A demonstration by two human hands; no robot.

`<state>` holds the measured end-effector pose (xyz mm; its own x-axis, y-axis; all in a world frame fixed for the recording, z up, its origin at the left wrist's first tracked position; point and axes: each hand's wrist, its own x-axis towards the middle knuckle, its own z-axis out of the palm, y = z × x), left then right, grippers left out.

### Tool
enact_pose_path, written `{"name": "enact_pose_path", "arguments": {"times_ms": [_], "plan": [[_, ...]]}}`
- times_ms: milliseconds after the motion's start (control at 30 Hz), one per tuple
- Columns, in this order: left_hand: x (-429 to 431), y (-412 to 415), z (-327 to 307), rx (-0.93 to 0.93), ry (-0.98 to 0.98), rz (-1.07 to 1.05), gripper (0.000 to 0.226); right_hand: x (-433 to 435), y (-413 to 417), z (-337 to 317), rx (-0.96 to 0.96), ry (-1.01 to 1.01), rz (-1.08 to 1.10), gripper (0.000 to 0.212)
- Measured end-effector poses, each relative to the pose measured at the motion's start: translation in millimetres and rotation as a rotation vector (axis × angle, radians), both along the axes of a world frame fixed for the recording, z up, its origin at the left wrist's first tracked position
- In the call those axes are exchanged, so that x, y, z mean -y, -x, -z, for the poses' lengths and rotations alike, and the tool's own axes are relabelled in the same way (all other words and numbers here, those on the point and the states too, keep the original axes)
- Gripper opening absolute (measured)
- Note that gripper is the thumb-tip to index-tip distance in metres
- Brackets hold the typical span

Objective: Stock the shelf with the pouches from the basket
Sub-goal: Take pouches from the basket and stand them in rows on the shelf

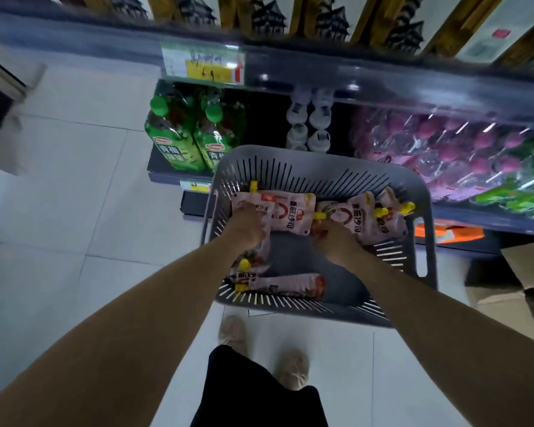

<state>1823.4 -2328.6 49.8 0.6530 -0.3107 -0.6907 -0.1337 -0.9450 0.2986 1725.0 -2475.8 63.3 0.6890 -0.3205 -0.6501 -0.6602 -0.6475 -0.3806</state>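
Observation:
A grey slotted basket (321,167) stands on the floor in front of the shelf. Several pink pouches with yellow caps lie inside it. My left hand (249,224) reaches into the basket and grips a pink pouch (290,212) at the far left side. My right hand (335,238) is down on another pouch (349,214) at the far right, fingers curled on its near edge. More pouches (287,283) lie along the near wall of the basket. The dark shelf (383,78) runs across the top of the view.
Green bottles (179,140) stand on the bottom shelf left of the basket, white-capped bottles (309,124) behind it, purple packs (444,152) to the right. An open cardboard box (524,269) sits at the right. My feet (292,368) are on the white tile floor.

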Motion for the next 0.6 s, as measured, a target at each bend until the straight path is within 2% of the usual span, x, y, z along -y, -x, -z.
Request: {"name": "enact_pose_path", "arguments": {"times_ms": [133,267,367,400,467,600], "plan": [[3.8,-4.4,24.7,0.021,-0.035,-0.007,0.086,3.5,-12.6,27.9,-0.042,-0.079,0.084,0.014],[9.3,-9.3,38.8,-0.035,-0.061,-0.139,0.108,9.8,-19.1,58.6,-0.059,-0.229,0.306,0.03],[16.4,-6.8,41.6,-0.014,-0.114,-0.12,0.122,14.1,-21.8,80.7,-0.047,-0.35,0.505,0.014],[17.8,-5.5,43.7,0.01,-0.132,-0.109,0.123,15.8,-23.2,87.0,-0.043,-0.395,0.567,0.021],[18.9,-3.7,47.7,0.057,-0.169,-0.079,0.12,13.9,-27.7,80.2,-0.037,-0.45,0.679,0.029],[19.0,-7.5,45.3,0.017,-0.126,-0.143,0.097,10.1,-34.4,69.3,-0.028,-0.543,0.904,0.018]]}}
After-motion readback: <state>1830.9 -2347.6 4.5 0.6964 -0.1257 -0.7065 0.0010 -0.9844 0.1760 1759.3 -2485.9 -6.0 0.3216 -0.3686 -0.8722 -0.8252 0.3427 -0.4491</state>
